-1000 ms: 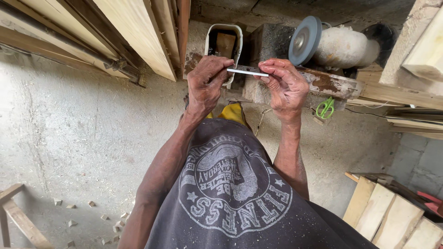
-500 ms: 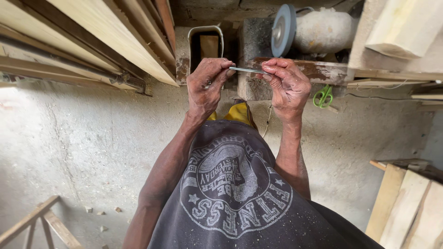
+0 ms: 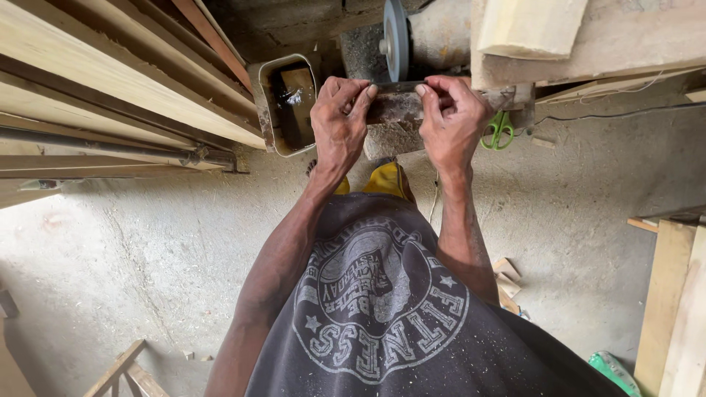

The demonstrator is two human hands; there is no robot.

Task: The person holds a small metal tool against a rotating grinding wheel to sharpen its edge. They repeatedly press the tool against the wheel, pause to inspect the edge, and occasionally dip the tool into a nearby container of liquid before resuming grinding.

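Observation:
My left hand (image 3: 338,121) and my right hand (image 3: 452,117) each pinch one end of a thin flat metal blade (image 3: 393,87), holding it level. The blade sits just below the round grinding wheel (image 3: 396,38) of a bench grinder (image 3: 441,33); whether it touches the wheel I cannot tell. Under the blade lies a rusty, worn bar or rest (image 3: 393,109). To the left of my left hand stands a white rectangular tub (image 3: 266,95) with dark water and a block in it.
Long wooden planks (image 3: 110,81) and a metal pipe (image 3: 110,147) run along the left. A wooden bench top (image 3: 588,37) is at upper right, with green scissors (image 3: 498,132) hanging below. More boards (image 3: 680,309) stand at right; the concrete floor (image 3: 132,250) carries sawdust and wood scraps.
Both hands have carried the blade up toward the grinding wheel, and my head has leaned closer so the grinder and tub fill more of the view.

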